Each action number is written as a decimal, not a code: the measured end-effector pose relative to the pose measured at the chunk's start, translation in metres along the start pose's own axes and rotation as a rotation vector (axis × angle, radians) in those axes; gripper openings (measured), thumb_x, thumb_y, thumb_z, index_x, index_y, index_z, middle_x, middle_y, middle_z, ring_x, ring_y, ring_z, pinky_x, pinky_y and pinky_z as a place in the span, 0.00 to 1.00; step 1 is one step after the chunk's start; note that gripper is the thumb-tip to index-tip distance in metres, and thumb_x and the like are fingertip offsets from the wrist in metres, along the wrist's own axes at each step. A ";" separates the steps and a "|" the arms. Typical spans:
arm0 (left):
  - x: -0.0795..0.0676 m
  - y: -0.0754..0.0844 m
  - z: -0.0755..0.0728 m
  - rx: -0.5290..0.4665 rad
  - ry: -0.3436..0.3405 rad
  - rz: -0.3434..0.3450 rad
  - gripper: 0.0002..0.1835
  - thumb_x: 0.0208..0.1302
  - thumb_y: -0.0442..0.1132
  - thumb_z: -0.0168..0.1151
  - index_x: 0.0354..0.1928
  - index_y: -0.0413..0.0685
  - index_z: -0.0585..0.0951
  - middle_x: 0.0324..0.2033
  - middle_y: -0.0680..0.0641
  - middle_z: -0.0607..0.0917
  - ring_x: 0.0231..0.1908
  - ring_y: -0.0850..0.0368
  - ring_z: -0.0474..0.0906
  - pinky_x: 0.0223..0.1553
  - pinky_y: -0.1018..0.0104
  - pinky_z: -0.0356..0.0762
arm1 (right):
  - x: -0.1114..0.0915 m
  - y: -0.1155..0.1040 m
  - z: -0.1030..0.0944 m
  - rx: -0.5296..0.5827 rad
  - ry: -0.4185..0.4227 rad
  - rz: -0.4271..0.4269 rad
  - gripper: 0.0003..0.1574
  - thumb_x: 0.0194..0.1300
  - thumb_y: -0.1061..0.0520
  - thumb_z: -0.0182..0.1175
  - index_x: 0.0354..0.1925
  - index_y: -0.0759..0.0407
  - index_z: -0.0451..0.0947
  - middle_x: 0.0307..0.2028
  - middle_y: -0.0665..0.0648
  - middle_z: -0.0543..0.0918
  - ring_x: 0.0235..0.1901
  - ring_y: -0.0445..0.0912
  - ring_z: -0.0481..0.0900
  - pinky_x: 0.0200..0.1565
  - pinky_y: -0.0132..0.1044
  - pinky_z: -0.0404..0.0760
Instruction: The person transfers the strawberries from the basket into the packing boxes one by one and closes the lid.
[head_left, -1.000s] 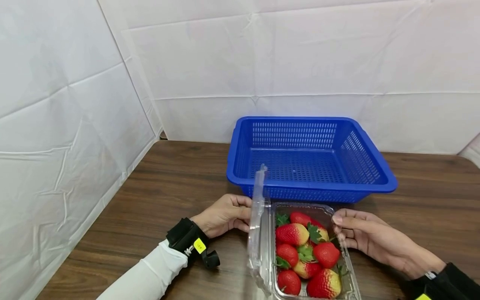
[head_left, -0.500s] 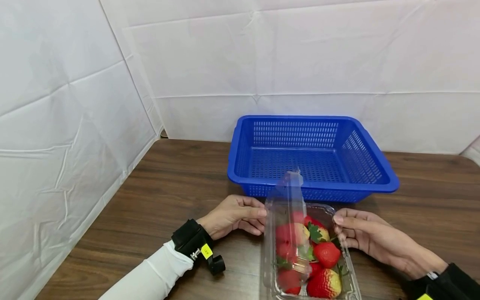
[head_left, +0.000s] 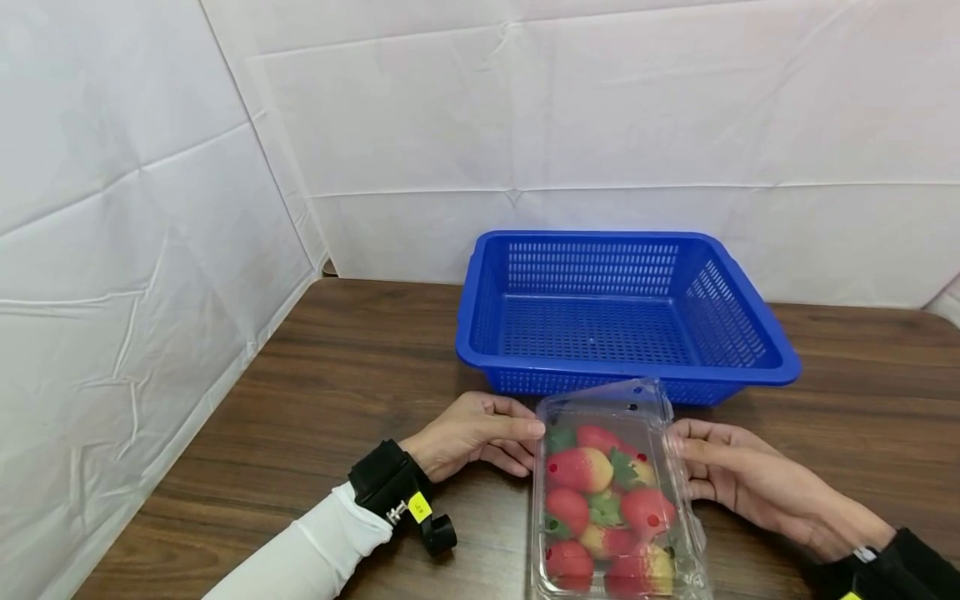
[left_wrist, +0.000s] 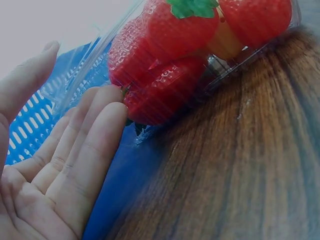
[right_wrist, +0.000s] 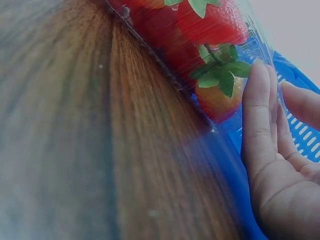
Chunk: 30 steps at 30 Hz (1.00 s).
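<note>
A clear plastic clamshell box [head_left: 611, 521] holds several red strawberries [head_left: 579, 470] with green leaves. Its lid [head_left: 600, 402] lies over the fruit, tilted slightly, its far right corner raised above the rim. At the box's left side is my left hand [head_left: 480, 433]; in the left wrist view its fingers [left_wrist: 102, 130] are straight, tips at the plastic wall, thumb apart. My right hand [head_left: 742, 475] holds the right rim near the far corner, with the thumb on one side and straight fingers [right_wrist: 257, 105] along the outer wall. Strawberries [right_wrist: 215, 25] show through the wall there.
Just behind the box stands a blue perforated plastic basket [head_left: 630, 371]. Both rest on a dark wood-grain table [head_left: 360, 358]. White sheeting [head_left: 390, 125] hangs behind the table and along the left side.
The lid has swung from upright on the left over to the right, down onto the box. My left hand has followed slightly rightward; the right hand has stayed at the rim.
</note>
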<state>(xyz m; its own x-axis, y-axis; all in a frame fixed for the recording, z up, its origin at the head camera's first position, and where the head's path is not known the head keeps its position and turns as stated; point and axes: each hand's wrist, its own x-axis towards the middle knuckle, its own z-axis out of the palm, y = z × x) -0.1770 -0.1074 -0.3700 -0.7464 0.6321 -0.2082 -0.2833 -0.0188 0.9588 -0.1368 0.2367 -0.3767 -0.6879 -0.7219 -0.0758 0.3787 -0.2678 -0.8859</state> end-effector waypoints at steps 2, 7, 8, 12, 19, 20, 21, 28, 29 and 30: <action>0.000 0.000 0.000 0.003 0.000 0.001 0.17 0.59 0.42 0.68 0.43 0.35 0.80 0.32 0.42 0.86 0.32 0.48 0.84 0.35 0.59 0.86 | 0.000 0.000 0.001 0.011 -0.009 0.003 0.18 0.78 0.67 0.32 0.52 0.67 0.69 0.45 0.57 0.80 0.43 0.47 0.80 0.49 0.40 0.82; -0.001 0.000 0.000 0.005 0.003 -0.004 0.17 0.58 0.43 0.69 0.41 0.36 0.80 0.28 0.43 0.86 0.28 0.51 0.83 0.31 0.63 0.86 | 0.001 -0.002 0.003 -0.002 -0.001 0.015 0.17 0.77 0.67 0.32 0.51 0.66 0.68 0.44 0.55 0.80 0.43 0.46 0.79 0.49 0.39 0.82; -0.001 0.000 0.000 0.004 0.003 -0.006 0.17 0.57 0.43 0.70 0.41 0.37 0.80 0.27 0.43 0.86 0.28 0.52 0.83 0.31 0.63 0.86 | 0.001 -0.002 0.004 -0.009 0.002 0.012 0.17 0.77 0.67 0.32 0.51 0.65 0.69 0.44 0.55 0.80 0.43 0.46 0.80 0.48 0.39 0.82; -0.001 0.000 0.001 0.012 0.002 -0.004 0.17 0.57 0.44 0.70 0.39 0.38 0.80 0.25 0.44 0.85 0.25 0.54 0.82 0.29 0.64 0.85 | 0.003 -0.002 0.004 0.047 -0.027 0.008 0.20 0.77 0.68 0.30 0.52 0.66 0.70 0.45 0.55 0.80 0.44 0.47 0.79 0.49 0.40 0.82; 0.000 0.001 0.002 0.008 0.003 -0.020 0.14 0.57 0.43 0.69 0.37 0.40 0.79 0.23 0.46 0.84 0.22 0.56 0.81 0.27 0.66 0.85 | 0.006 -0.005 0.003 0.105 -0.054 0.007 0.28 0.79 0.59 0.21 0.52 0.65 0.69 0.46 0.58 0.79 0.44 0.49 0.79 0.49 0.41 0.82; 0.000 0.001 0.001 0.010 0.004 -0.021 0.14 0.57 0.43 0.69 0.37 0.40 0.79 0.22 0.46 0.84 0.22 0.56 0.81 0.26 0.66 0.85 | 0.007 -0.006 0.003 0.105 -0.034 0.021 0.28 0.80 0.57 0.21 0.52 0.64 0.70 0.46 0.58 0.80 0.44 0.49 0.79 0.48 0.41 0.83; 0.000 0.001 0.001 0.011 0.006 -0.020 0.14 0.57 0.43 0.70 0.37 0.40 0.79 0.22 0.46 0.83 0.22 0.56 0.81 0.26 0.66 0.85 | 0.008 -0.007 0.004 0.093 -0.007 0.036 0.28 0.81 0.55 0.23 0.51 0.63 0.70 0.45 0.57 0.80 0.43 0.49 0.79 0.46 0.41 0.83; 0.000 0.002 0.002 0.029 0.007 -0.022 0.14 0.57 0.44 0.70 0.37 0.41 0.79 0.21 0.47 0.83 0.21 0.56 0.81 0.25 0.65 0.85 | 0.012 -0.009 0.011 -0.020 0.063 0.096 0.23 0.81 0.53 0.32 0.51 0.63 0.71 0.40 0.56 0.82 0.37 0.47 0.81 0.39 0.38 0.84; 0.001 0.002 0.003 0.029 0.007 -0.021 0.14 0.57 0.43 0.70 0.37 0.41 0.79 0.21 0.47 0.83 0.21 0.56 0.81 0.25 0.64 0.85 | 0.012 -0.009 0.012 -0.030 0.066 0.097 0.23 0.81 0.53 0.32 0.50 0.63 0.72 0.39 0.56 0.83 0.36 0.46 0.81 0.39 0.38 0.85; 0.001 0.002 0.003 0.029 0.007 -0.020 0.14 0.57 0.43 0.69 0.37 0.41 0.79 0.21 0.47 0.83 0.21 0.56 0.81 0.25 0.64 0.85 | 0.011 -0.009 0.012 -0.040 0.072 0.098 0.23 0.81 0.54 0.33 0.50 0.63 0.73 0.39 0.55 0.83 0.36 0.46 0.81 0.39 0.38 0.85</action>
<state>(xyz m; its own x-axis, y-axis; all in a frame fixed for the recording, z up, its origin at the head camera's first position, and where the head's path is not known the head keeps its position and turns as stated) -0.1761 -0.1047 -0.3678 -0.7452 0.6264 -0.2288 -0.2810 0.0162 0.9596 -0.1404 0.2230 -0.3637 -0.6922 -0.6951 -0.1941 0.4219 -0.1715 -0.8903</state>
